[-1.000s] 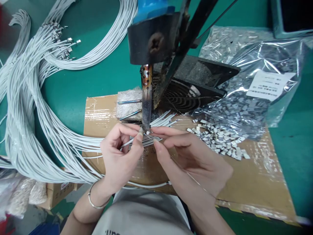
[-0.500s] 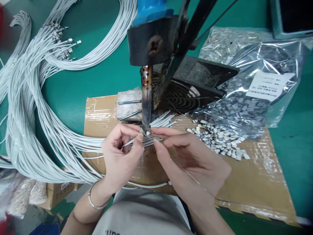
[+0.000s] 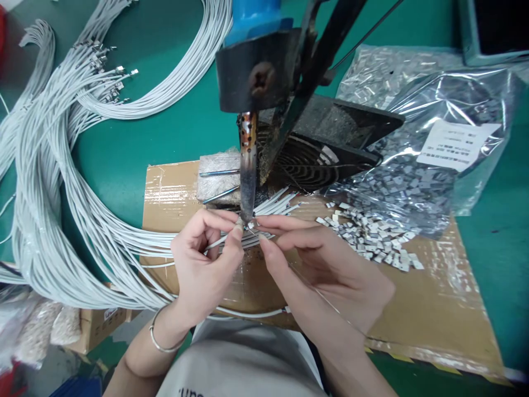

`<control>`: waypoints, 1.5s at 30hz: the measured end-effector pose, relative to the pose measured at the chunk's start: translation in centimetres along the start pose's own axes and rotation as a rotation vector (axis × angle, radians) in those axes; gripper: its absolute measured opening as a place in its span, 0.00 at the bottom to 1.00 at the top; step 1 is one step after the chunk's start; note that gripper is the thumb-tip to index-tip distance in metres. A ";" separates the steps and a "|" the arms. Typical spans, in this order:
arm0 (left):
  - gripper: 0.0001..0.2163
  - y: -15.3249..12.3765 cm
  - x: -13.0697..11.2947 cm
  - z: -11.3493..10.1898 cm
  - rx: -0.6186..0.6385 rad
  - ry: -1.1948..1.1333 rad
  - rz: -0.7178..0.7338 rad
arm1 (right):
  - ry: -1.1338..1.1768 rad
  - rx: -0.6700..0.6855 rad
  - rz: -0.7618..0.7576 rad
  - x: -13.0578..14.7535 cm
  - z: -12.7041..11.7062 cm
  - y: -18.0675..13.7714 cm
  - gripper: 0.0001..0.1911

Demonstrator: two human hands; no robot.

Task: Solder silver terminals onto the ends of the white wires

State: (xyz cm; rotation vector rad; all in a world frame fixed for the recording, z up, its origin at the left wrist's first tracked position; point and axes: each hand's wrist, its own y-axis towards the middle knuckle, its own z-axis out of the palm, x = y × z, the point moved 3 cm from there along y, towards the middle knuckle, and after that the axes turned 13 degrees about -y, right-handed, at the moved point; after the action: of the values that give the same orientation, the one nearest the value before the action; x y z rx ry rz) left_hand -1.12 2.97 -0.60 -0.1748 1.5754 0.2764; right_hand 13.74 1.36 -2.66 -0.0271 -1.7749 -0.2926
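My left hand (image 3: 209,256) is closed, thumb and forefinger pinching the end of a white cable (image 3: 216,242) under the soldering iron (image 3: 247,187). The iron is clamped with its tip pointing down between my fingertips. A tiny pale connector (image 3: 250,225) is right at the tip; its join with the cable is too small to make out. My right hand (image 3: 320,264) is closed on a thin solder wire (image 3: 330,305), which runs back across the palm towards the wrist. Its forefinger reaches to the connector. More white cable ends (image 3: 275,205) lie behind and beneath my fingers.
Thick bundles of white cable (image 3: 37,193) fill the left side. Behind the iron stands a black fan (image 3: 309,162). Small loose connectors (image 3: 384,240) are heaped on the cardboard (image 3: 438,309) at right, before a clear plastic bag (image 3: 483,160). A wrapped block (image 3: 217,162) sits left of the iron.
Both hands hold nearly the same pose at the iron tip. The right hand's back and wrist have shifted very slightly to the right.
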 end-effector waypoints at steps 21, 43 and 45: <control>0.08 -0.1 0.2 -0.1 0.013 -0.013 -0.013 | 0.001 -0.017 0.066 0.3 0.1 0.0 0.10; 0.08 -0.1 0.2 -0.2 0.024 -0.010 -0.020 | -0.012 -0.003 0.019 -0.1 0.0 0.0 0.11; 0.08 -0.1 0.1 -0.2 0.024 -0.010 -0.017 | -0.013 -0.004 0.023 0.0 0.0 0.0 0.10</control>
State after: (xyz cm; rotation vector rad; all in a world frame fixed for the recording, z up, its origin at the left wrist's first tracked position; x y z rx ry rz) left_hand -1.30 2.82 -0.75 -0.1676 1.5661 0.2442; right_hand 13.73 1.40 -2.68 -0.0522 -1.7859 -0.2799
